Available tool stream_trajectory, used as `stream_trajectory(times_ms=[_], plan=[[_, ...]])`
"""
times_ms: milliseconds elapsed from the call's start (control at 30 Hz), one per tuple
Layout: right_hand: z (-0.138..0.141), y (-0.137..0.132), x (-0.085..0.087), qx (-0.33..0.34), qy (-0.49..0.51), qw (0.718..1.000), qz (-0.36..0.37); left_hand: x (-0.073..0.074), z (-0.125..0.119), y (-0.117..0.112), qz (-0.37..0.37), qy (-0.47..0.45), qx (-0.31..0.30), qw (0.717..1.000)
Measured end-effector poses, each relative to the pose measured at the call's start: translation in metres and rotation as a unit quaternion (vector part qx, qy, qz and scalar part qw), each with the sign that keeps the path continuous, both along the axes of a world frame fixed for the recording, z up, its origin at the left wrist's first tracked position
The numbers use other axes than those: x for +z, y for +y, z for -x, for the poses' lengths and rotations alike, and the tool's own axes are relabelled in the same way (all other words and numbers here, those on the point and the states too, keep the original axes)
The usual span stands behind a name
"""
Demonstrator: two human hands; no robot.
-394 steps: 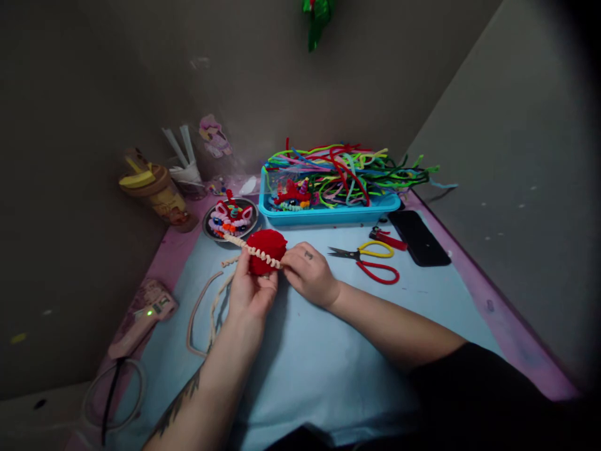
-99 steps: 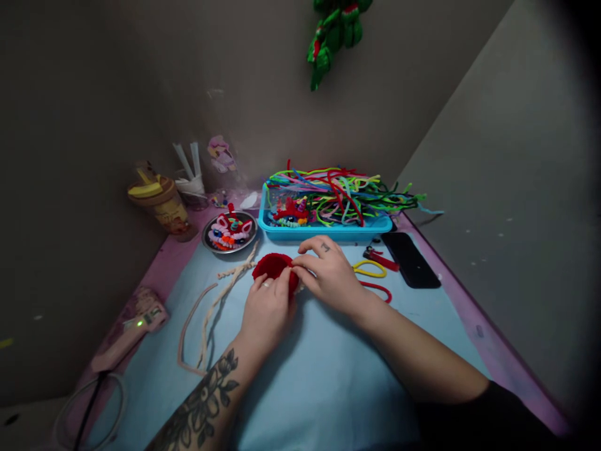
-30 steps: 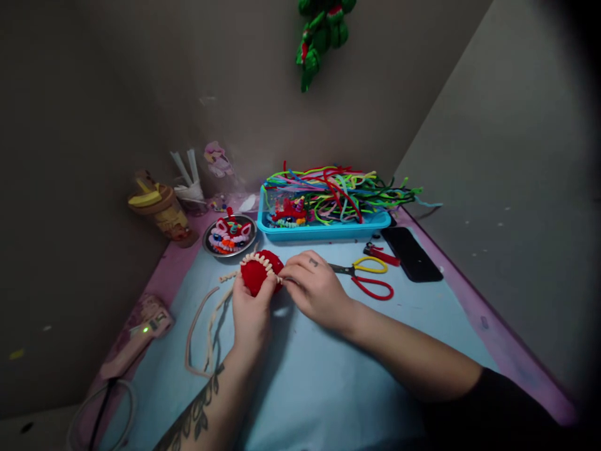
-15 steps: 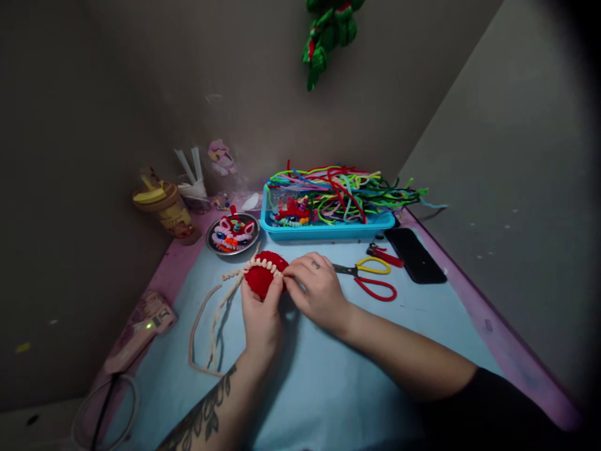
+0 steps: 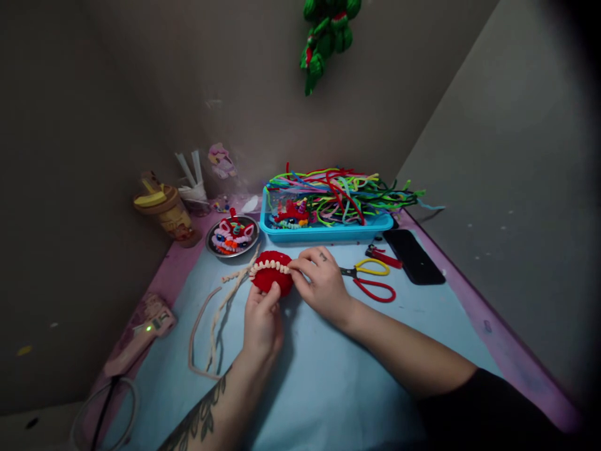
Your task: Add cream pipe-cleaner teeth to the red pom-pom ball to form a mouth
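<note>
My left hand [image 5: 263, 319] grips a round red fuzzy piece [image 5: 270, 285] from below, its thumb on the front face. Across that piece runs a cream crimped pipe cleaner [image 5: 271, 265], curved like a band. The fingers of my right hand [image 5: 322, 282] pinch the right end of this band, at the red piece's right edge. Loose cream pipe cleaners [image 5: 225, 307] lie on the blue mat just left of my left hand. To the right of my right hand rest scissors [image 5: 373, 288] with one yellow and one red handle.
A blue tray [image 5: 323, 235] of colourful pipe cleaners stands at the back. Left of it are a metal bowl [image 5: 235, 252] holding a finished animal face, and a tan cup [image 5: 173, 216]. A pink glue gun [image 5: 143, 335] lies at left, a black phone [image 5: 416, 257] and red clippers [image 5: 385, 257] at right.
My left thumb has moved down off the cream band onto the red face. The red piece has turned slightly and shifted right, and my right hand has moved a little right with the band's end.
</note>
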State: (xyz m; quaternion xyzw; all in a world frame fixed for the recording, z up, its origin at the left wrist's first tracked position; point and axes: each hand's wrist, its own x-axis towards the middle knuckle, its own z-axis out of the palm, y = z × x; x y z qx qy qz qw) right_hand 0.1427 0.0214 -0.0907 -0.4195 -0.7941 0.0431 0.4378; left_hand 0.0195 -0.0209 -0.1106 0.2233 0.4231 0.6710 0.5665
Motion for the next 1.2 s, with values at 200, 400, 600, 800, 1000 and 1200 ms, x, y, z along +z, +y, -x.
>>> stream_trajectory(times_ms=[200,400,600,800,1000,1200], plan=[[-0.002,0.002,-0.003,0.030,-0.019,0.999,0.023,-0.007,0.008,0.004,0.041,-0.028,-0.081,0.995],[0.002,-0.002,-0.003,0.068,-0.040,0.996,0.052,0.002,0.005,0.008,0.120,-0.201,-0.017,0.972],[0.005,-0.008,-0.001,0.074,-0.073,0.994,0.023,0.012,-0.005,0.007,0.103,-0.243,0.028,0.964],[0.009,-0.013,-0.004,0.075,-0.070,0.995,-0.008,0.004,-0.006,0.008,0.027,-0.181,0.048,0.982],[0.007,-0.010,-0.004,0.105,0.008,0.994,0.004,0.002,-0.001,0.007,-0.030,-0.036,0.071,0.996],[0.003,-0.003,0.009,0.091,0.073,0.993,0.034,0.005,0.004,0.005,0.012,0.127,0.091,0.988]])
